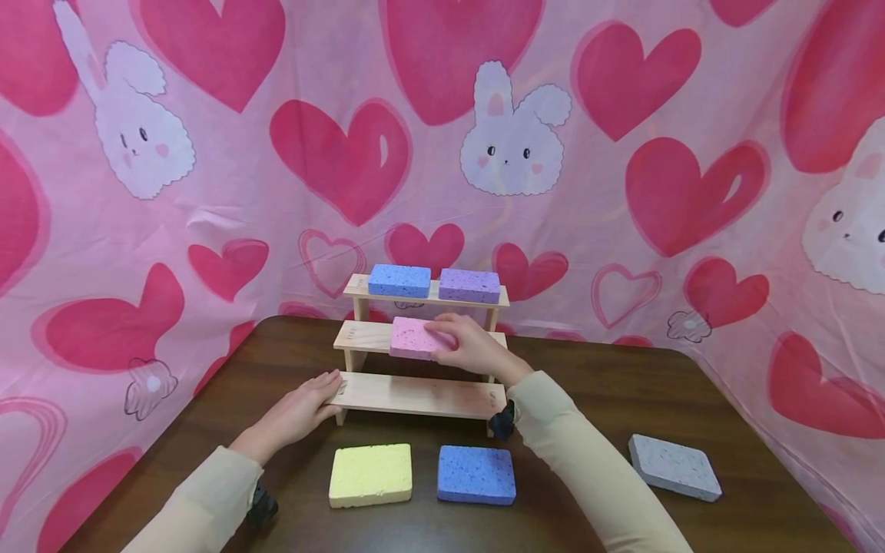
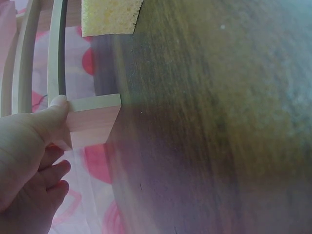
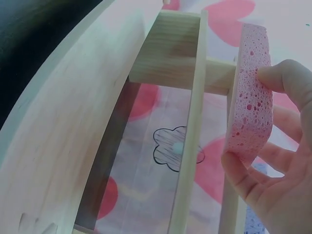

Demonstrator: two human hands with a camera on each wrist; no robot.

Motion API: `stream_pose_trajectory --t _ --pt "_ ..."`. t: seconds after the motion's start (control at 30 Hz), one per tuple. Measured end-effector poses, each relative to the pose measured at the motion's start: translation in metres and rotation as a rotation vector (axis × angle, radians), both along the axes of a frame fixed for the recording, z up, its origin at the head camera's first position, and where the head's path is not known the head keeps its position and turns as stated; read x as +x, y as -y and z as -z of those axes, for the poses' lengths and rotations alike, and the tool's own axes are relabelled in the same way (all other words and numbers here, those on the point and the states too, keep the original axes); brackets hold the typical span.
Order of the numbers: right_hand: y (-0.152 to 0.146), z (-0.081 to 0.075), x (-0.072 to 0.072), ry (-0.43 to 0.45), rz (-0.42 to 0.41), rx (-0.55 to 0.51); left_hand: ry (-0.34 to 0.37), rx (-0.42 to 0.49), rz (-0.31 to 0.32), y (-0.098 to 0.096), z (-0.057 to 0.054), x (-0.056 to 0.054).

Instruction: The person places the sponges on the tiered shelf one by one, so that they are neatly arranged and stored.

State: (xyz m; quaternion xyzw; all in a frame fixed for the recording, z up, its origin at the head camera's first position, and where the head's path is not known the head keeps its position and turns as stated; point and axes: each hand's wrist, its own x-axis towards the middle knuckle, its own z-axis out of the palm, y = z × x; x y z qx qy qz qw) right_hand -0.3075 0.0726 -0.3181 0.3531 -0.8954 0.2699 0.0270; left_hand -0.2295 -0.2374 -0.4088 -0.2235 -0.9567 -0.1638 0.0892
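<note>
A pink sponge is at the middle step of the three-step wooden stand. My right hand pinches its right end, with the thumb on one side and fingers on the other. In the right wrist view the pink sponge stands out past the step's edge; whether it touches the wood I cannot tell. My left hand holds the left end of the lowest step. The left wrist view has the thumb of the left hand on the step's edge, fingers beside the leg.
On the top step sit a light blue sponge and a purple sponge. In front of the stand lie a yellow sponge and a blue sponge. A grey sponge lies at the right of the brown table.
</note>
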Motion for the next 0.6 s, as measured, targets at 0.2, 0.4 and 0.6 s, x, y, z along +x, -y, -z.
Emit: stream_pose_trajectory --t 0.2,0.4,0.6 --pt "0.008 0.002 -0.009 0.002 0.02 0.014 0.007 -0.001 -0.007 0.0 0.0 0.0" --pt "0.019 0.001 -0.013 -0.029 0.007 0.03 0.018 0.002 -0.009 -0.001 -0.003 0.001" --pt "0.029 0.002 -0.017 -0.047 0.01 0.054 0.032 -0.003 -0.014 -0.001 -0.002 0.001"
